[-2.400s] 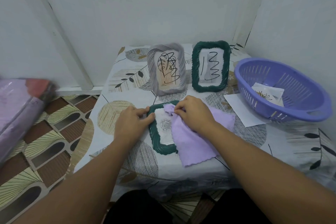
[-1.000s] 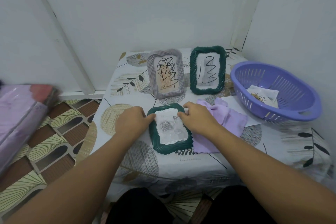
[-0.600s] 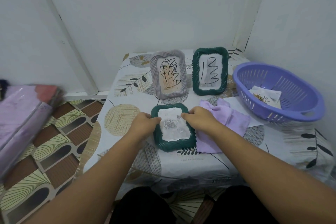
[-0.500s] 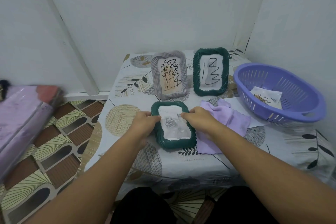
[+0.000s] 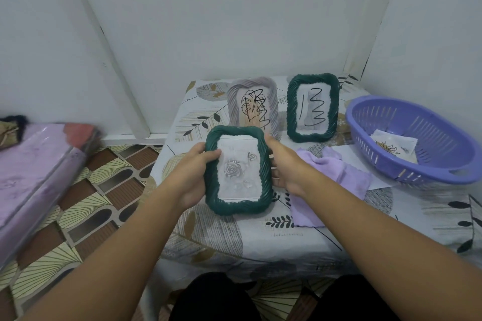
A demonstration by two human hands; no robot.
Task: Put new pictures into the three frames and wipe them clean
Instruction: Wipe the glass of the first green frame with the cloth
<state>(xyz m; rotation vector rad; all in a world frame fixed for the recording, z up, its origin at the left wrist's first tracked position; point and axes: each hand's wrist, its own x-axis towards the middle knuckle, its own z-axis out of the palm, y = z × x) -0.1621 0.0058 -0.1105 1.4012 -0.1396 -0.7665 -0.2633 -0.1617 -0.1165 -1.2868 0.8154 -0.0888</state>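
No readable text, label, brand or number anywhere. Grey frame (image 5: 252, 106) at table's back edge: black marker scribble over leaf drawing, no legible letters. Green frame (image 5: 312, 107) beside it, toward back right corner: one black vertical stroke and zigzag line, not clearly any character. Held green frame (image 5: 238, 170): rose picture, no writing. Paper in basket (image 5: 407, 135): small drawing only, nothing legible.

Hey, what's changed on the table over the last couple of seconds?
The right hand let go of the purple cloth, which now lies beside it on the table. Both hands, the left hand too, gripped the rose frame by its sides and lifted it, tilted up. The grey frame, other green frame and basket stayed put.
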